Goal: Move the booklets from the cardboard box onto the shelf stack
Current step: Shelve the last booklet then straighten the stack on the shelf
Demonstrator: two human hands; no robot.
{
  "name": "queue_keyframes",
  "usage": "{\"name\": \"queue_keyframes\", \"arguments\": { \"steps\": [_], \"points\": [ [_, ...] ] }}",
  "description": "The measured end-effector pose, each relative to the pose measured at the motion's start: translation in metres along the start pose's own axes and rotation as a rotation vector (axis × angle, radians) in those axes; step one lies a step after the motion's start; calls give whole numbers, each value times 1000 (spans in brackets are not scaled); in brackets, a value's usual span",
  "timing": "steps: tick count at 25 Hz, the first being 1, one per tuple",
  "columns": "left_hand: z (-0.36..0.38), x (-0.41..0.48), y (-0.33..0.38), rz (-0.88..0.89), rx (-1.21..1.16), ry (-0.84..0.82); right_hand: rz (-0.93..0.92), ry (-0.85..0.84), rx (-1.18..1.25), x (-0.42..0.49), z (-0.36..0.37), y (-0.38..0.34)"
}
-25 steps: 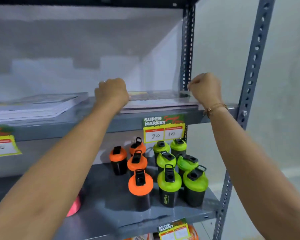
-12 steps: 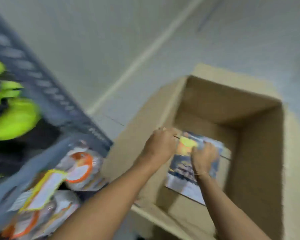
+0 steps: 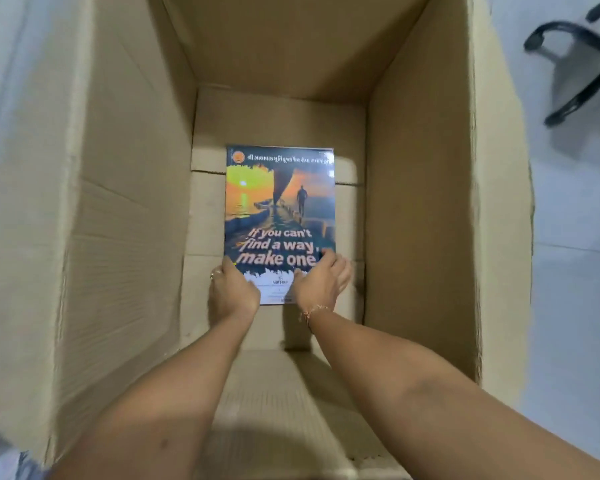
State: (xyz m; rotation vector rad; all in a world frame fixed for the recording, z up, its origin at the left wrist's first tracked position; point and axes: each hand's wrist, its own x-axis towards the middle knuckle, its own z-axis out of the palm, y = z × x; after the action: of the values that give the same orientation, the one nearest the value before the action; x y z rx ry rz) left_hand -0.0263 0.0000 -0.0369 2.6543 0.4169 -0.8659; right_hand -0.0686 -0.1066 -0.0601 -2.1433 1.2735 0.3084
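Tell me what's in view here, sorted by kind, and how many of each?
Booklets: 1 visible, lying on the box floor; any beneath it would be hidden
Cardboard boxes: 1
Hands: 2, the left hand and the right hand, both at the booklet's near end
Chair bases: 1, on the floor outside the box
Total: 5

Booklet [image 3: 280, 216] flat in cardboard box [image 3: 125, 216]; chair base [image 3: 582, 60] right, outside box.
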Motion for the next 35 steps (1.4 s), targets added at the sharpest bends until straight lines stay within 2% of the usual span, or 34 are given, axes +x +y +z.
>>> {"name": "queue_keyframes", "arguments": {
  "steps": [2, 4, 8, 13, 16, 18, 21, 24, 26, 30, 32, 35],
  "points": [
    [-9, 4, 5, -78, -37, -1, 23, 54, 48, 1, -6, -10],
    [-24, -1, 9, -59, 0, 29, 38, 96, 101, -6, -15, -21],
    [-73, -32, 16, 144, 61, 147, -4, 159, 259, -33, -39, -47],
    [-177, -115, -4, 326, -76, 446, -267, 335, 611, -112, -97, -100],
    [-258, -196, -41, 423, -249, 806, -620, 474, 923, -193, -148, -159],
    [-309, -245, -62, 463, -290, 1084, -790, 548, 1113, -248, -183, -196],
    [-387, -331, -112, 461, -379, 1559, -1032, 430, 1345, -352, -232, -250],
    [-441, -414, -159, 390, -404, 1833, -1308, 180, 1424, -442, -272, -288],
    [-469, -458, -192, 196, -378, 1895, -1498, 36, 1363, -495, -293, -314],
    [-538, -497, -243, -128, -349, 1847, -1776, -133, 1072, -573, -324, -376],
    [-566, -491, -259, -209, -413, 1750, -1841, -180, 860, -593, -327, -410],
    [-587, -464, -280, -368, -430, 1514, -1825, -215, 569, -604, -315, -451]
  ]
}}
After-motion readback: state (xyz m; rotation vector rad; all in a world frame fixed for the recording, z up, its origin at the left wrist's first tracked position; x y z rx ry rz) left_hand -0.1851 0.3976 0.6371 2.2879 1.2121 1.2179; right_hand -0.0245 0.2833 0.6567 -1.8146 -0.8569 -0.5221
